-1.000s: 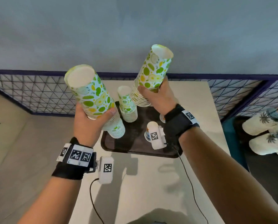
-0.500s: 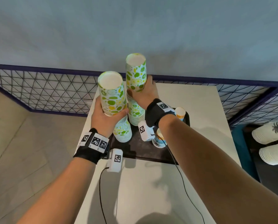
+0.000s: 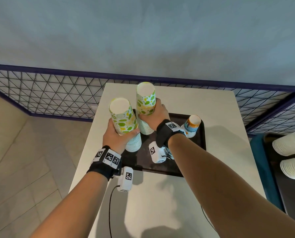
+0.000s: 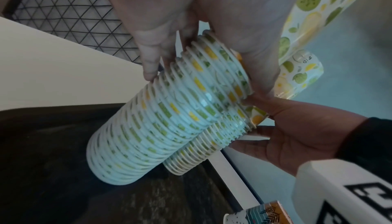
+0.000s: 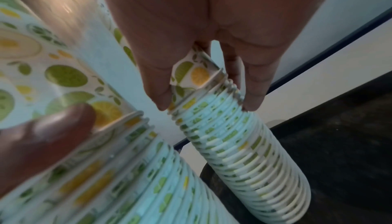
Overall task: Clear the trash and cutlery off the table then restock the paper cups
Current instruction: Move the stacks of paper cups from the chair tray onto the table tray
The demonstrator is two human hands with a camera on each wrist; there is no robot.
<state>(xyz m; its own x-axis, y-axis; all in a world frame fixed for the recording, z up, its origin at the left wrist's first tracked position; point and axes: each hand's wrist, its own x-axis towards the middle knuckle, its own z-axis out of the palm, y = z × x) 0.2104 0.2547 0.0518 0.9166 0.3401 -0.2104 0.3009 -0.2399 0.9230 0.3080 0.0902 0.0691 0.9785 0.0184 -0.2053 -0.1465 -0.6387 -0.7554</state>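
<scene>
Gripping lime-print cup stacks [image 3: 134, 141], both hands [image 3: 116, 136] over tray [image 3: 191, 148]

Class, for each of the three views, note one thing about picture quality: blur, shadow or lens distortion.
Head view: sharp; the arms cast soft shadows on the white table, and the railing bows from the wide lens. Left wrist view: dim, the stack of cups slightly soft. Right wrist view: the left hand and nearest cups are blurred; the right hand's stack is clearer.
</scene>
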